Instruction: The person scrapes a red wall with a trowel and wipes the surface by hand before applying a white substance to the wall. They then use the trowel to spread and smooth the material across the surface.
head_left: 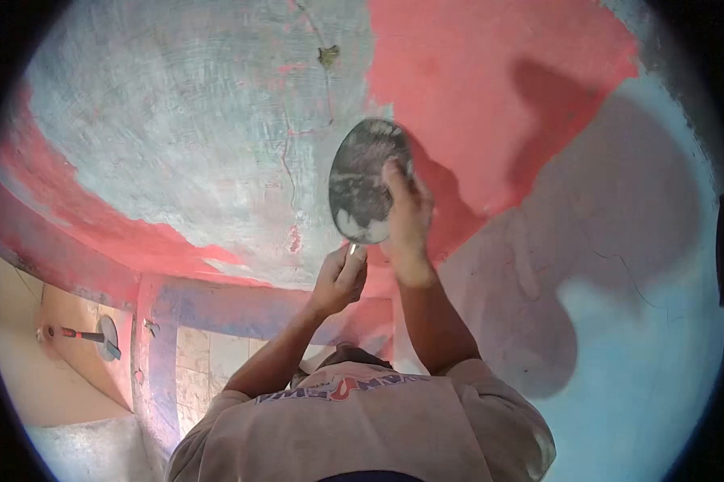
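Note:
My right hand (409, 215) grips the right edge of a dark oval plate (368, 181), its thumb lying over the face. Whitish smears mark the plate. Just below the plate, my left hand (342, 281) is closed around a small metallic tool (352, 249); only a short bright end of it shows, so its kind cannot be made out. Both hands are raised in front of a wall with a grey-white coated area (193, 136) on the left and pink paint (458, 72) on the right. A thin crack runs down the grey-white part.
A pale blue wall area (635, 369) lies at the right, with shadows across it. At the lower left, a tool with a red and black handle (81, 334) and a round metal part is beside an opening. Tiles (217, 353) show below a purplish band.

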A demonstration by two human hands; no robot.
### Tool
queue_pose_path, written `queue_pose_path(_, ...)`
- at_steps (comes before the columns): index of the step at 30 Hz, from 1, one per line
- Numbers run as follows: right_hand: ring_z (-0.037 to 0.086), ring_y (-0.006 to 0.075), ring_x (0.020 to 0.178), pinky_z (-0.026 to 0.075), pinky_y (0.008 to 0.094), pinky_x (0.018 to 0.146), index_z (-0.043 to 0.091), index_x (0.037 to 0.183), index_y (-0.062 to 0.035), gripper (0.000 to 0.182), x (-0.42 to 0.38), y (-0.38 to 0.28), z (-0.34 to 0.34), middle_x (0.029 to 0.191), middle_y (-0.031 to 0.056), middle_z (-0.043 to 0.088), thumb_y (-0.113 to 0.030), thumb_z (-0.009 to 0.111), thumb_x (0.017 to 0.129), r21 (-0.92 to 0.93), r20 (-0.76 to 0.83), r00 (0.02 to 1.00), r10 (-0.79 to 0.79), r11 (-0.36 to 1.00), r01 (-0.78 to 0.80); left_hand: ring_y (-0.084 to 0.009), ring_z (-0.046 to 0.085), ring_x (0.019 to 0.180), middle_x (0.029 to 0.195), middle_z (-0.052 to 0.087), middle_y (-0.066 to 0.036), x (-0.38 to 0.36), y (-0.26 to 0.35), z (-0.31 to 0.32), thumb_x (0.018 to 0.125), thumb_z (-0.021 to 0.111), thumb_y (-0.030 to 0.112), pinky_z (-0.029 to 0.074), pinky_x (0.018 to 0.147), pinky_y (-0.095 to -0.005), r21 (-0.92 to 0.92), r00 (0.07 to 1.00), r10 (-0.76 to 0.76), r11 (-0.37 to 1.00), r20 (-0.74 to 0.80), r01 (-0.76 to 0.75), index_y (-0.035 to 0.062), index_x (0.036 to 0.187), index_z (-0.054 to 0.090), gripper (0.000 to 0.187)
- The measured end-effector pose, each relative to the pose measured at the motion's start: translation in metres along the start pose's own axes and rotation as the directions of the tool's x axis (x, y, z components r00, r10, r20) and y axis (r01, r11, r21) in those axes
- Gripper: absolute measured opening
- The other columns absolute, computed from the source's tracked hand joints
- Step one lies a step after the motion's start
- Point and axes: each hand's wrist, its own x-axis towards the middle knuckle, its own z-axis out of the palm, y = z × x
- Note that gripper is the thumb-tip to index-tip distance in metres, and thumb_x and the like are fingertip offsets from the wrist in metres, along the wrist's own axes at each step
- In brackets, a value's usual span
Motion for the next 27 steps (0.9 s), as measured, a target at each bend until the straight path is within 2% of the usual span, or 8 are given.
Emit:
queue_pose_path(4, 0.052, 0.0042, 0.080, 0.043, 0.0250, 0.074, 0.070, 0.094, -0.0030, 0.016, -0.003, 0.011, -0.009, 0.086, -0.0059, 0.061, -0.018, 0.066, 0.098, -0.032, 0.008, 1.000, -0.020, 0.999, 0.021, -0.0048, 0.035, 0.042, 0.058, 0.040, 0.004, -0.001, -0.021, -0.003, 0.109, 0.045, 0.037, 0.029, 0.037, -0.0239, -0.053, 1.000, 0.009, 0.999, 0.018, -0.008, 0.0102, 0.082, 0.044, 0.038)
queue_pose_path(5, 0.052, 0.0042, 0.080, 0.043, 0.0251, 0.073, 0.069, 0.093, -0.0026, 0.017, 0.002, -0.002, -0.002, 0.085, -0.0059, 0.061, -0.018, 0.067, 0.098, -0.066, 0.029, 0.999, -0.026, 0.997, 0.028, -0.0048, 0.034, 0.042, 0.057, 0.040, 0.004, 0.001, -0.008, 0.010, 0.110, 0.045, 0.037, 0.028, 0.037, -0.0237, 0.036, 0.995, 0.058, 0.998, -0.080, -0.055, 0.0106, 0.081, 0.043, 0.039)
queue_pose_path(8, 0.052, 0.0049, 0.079, 0.043, 0.0258, 0.073, 0.068, 0.090, -0.0016, 0.018, 0.016, -0.020, 0.007, 0.085, -0.0052, 0.061, -0.018, 0.068, 0.097, -0.149, 0.061, 0.998, 0.011, 0.989, -0.002, -0.0061, 0.030, 0.041, 0.057, 0.037, 0.004, 0.016, 0.017, 0.019, 0.110, 0.043, 0.037, 0.024, 0.037, -0.0245, 0.020, 0.990, 0.140, 0.990, -0.028, -0.139, 0.0116, 0.081, 0.043, 0.038)
queue_pose_path(11, 0.054, 0.0050, 0.082, 0.044, 0.0260, 0.075, 0.068, 0.090, -0.0020, 0.019, 0.010, -0.015, 0.008, 0.088, -0.0036, 0.063, -0.019, 0.068, 0.098, -0.010, 0.088, 0.996, -0.002, 1.000, 0.003, -0.0049, 0.033, 0.042, 0.055, 0.039, 0.005, 0.013, 0.003, 0.015, 0.110, 0.043, 0.036, 0.027, 0.037, -0.0236, 0.045, 0.990, 0.120, 0.992, -0.077, -0.117, 0.0115, 0.080, 0.043, 0.039)
queue_pose_path(14, 0.054, 0.0052, 0.084, 0.045, 0.0263, 0.077, 0.068, 0.090, -0.0015, 0.019, -0.006, 0.016, -0.013, 0.090, -0.0028, 0.065, -0.019, 0.068, 0.098, -0.125, -0.039, 0.999, 0.028, 0.992, -0.033, -0.0044, 0.035, 0.042, 0.054, 0.038, 0.006, -0.001, -0.026, 0.007, 0.110, 0.044, 0.037, 0.029, 0.037, -0.0237, 0.039, 0.994, 0.066, 0.997, -0.085, -0.063, 0.0120, 0.079, 0.044, 0.039)
queue_pose_path(15, 0.053, 0.0055, 0.083, 0.044, 0.0269, 0.075, 0.068, 0.090, -0.0013, 0.021, -0.005, 0.024, -0.014, 0.087, -0.0032, 0.063, -0.020, 0.068, 0.098, -0.044, -0.029, 0.999, 0.018, 0.999, -0.020, -0.0044, 0.035, 0.042, 0.054, 0.038, 0.006, -0.003, -0.027, 0.007, 0.110, 0.044, 0.037, 0.029, 0.037, -0.0238, 0.008, 0.997, 0.038, 0.999, -0.073, -0.038, 0.0120, 0.079, 0.044, 0.040)
queue_pose_path(22, 0.048, 0.0055, 0.075, 0.040, 0.0277, 0.069, 0.065, 0.085, -0.0026, 0.025, 0.016, -0.014, 0.001, 0.081, -0.0051, 0.057, -0.024, 0.068, 0.098, -0.125, 0.107, 0.993, -0.053, 0.990, 0.066, -0.0041, 0.036, 0.046, 0.060, 0.042, 0.005, 0.015, 0.006, 0.011, 0.110, 0.044, 0.038, 0.032, 0.041, -0.0241, 0.068, 0.994, 0.088, 0.994, -0.062, -0.084, 0.0115, 0.079, 0.044, 0.040)
queue_pose_path(27, 0.056, 0.0055, 0.084, 0.045, 0.0262, 0.077, 0.072, 0.099, -0.0009, 0.020, -0.006, 0.026, -0.025, 0.091, -0.0029, 0.066, -0.020, 0.067, 0.099, -0.080, 0.030, 1.000, 0.003, 0.997, -0.001, -0.0042, 0.037, 0.045, 0.055, 0.039, 0.006, -0.005, -0.032, 0.001, 0.110, 0.044, 0.037, 0.031, 0.039, -0.0243, 0.009, 0.998, -0.009, 1.000, -0.055, 0.009, 0.0118, 0.076, 0.044, 0.042)
